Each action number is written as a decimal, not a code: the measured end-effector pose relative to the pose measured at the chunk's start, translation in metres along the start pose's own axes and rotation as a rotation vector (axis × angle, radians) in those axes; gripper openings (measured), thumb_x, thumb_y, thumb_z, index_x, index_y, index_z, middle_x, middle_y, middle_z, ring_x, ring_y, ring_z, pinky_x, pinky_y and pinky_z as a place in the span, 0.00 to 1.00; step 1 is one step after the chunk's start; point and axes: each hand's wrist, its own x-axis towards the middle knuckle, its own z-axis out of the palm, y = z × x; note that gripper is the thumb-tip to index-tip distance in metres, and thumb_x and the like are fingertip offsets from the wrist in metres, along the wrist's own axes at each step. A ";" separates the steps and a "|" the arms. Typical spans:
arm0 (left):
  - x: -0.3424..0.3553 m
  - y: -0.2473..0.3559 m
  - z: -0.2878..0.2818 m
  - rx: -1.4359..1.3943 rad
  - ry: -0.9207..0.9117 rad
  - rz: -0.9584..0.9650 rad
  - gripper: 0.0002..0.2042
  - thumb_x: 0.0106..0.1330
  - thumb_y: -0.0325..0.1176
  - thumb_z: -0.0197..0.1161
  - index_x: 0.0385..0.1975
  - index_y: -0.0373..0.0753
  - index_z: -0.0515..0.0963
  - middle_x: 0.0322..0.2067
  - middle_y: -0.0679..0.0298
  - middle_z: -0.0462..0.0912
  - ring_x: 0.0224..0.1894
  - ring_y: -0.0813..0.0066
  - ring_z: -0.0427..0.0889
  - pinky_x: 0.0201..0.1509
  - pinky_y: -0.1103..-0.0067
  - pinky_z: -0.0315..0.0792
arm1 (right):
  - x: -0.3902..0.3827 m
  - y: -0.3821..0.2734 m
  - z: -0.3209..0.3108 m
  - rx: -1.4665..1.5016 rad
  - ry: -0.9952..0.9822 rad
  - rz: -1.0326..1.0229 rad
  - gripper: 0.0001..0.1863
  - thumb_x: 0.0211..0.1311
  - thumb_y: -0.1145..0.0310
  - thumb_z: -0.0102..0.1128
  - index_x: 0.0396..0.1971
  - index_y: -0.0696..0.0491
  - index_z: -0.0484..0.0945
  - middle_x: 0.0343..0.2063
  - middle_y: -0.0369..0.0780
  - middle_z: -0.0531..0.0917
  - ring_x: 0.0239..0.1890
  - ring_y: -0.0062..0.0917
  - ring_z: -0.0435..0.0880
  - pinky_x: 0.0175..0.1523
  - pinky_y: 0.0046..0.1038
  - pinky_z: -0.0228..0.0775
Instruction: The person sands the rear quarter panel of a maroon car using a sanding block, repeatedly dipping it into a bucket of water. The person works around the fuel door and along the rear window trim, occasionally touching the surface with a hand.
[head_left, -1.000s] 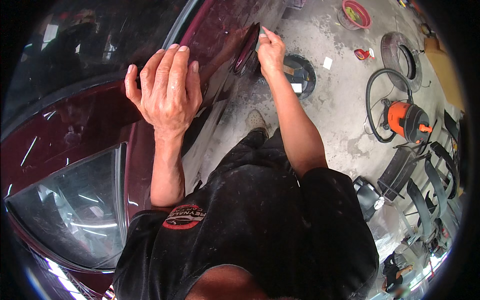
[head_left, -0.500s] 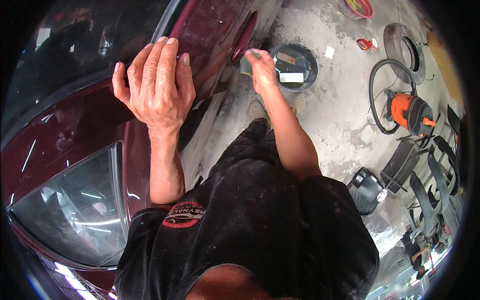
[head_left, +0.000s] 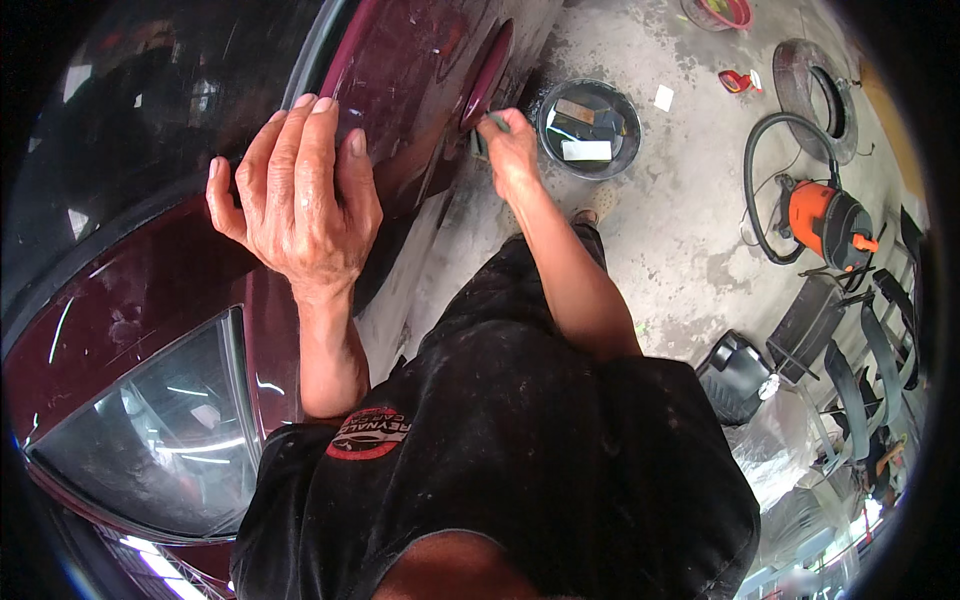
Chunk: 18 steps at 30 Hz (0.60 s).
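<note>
My left hand (head_left: 305, 205) lies palm down on the dark red car (head_left: 130, 280), at the lower edge of its dark window glass (head_left: 170, 110). Its fingers are stretched out and hold nothing. My right hand (head_left: 512, 155) is closed around a small dark green flat piece (head_left: 480, 146) that looks like sandpaper. Most of that piece is hidden by the fingers. They are at the car's side, just below the red door handle (head_left: 488, 75). Right of this hand, a round dark bucket (head_left: 632, 150) stands on the floor with a white block (head_left: 586, 150), a brownish block (head_left: 573, 111) and dark pieces inside.
On the right of the concrete floor (head_left: 680, 230) are an orange and black vacuum cleaner (head_left: 820, 220) with a hose, a tire (head_left: 790, 75), a red object (head_left: 735, 80) and a white card (head_left: 664, 97). Black car parts (head_left: 735, 375) and curved trim strips (head_left: 845, 385) lie nearer.
My right hand has moved slightly left and down toward the car's side with the dark green piece. My left hand has shifted a little left and down, still resting on the car.
</note>
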 end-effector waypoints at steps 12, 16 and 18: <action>0.002 0.002 -0.005 0.016 -0.055 -0.027 0.14 0.63 0.35 0.70 0.48 0.47 0.86 0.46 0.71 0.89 0.53 0.76 0.84 0.74 0.70 0.52 | 0.035 -0.002 0.006 -0.105 0.083 -0.243 0.03 0.59 0.78 0.59 0.33 0.59 0.77 0.27 0.38 0.79 0.34 0.19 0.74 0.40 0.29 0.70; 0.007 0.003 -0.003 0.022 -0.052 -0.003 0.12 0.63 0.35 0.70 0.47 0.47 0.86 0.45 0.72 0.89 0.51 0.76 0.85 0.74 0.70 0.52 | 0.073 -0.006 0.005 0.046 0.083 -0.273 0.01 0.60 0.79 0.60 0.31 0.58 0.77 0.25 0.34 0.78 0.32 0.16 0.71 0.37 0.27 0.68; 0.006 0.000 0.001 0.011 -0.031 0.010 0.11 0.64 0.36 0.68 0.45 0.46 0.86 0.43 0.71 0.89 0.49 0.74 0.85 0.74 0.68 0.50 | 0.088 -0.030 0.007 0.329 -0.021 -0.327 0.03 0.61 0.77 0.62 0.31 0.59 0.77 0.24 0.32 0.77 0.30 0.14 0.70 0.35 0.24 0.67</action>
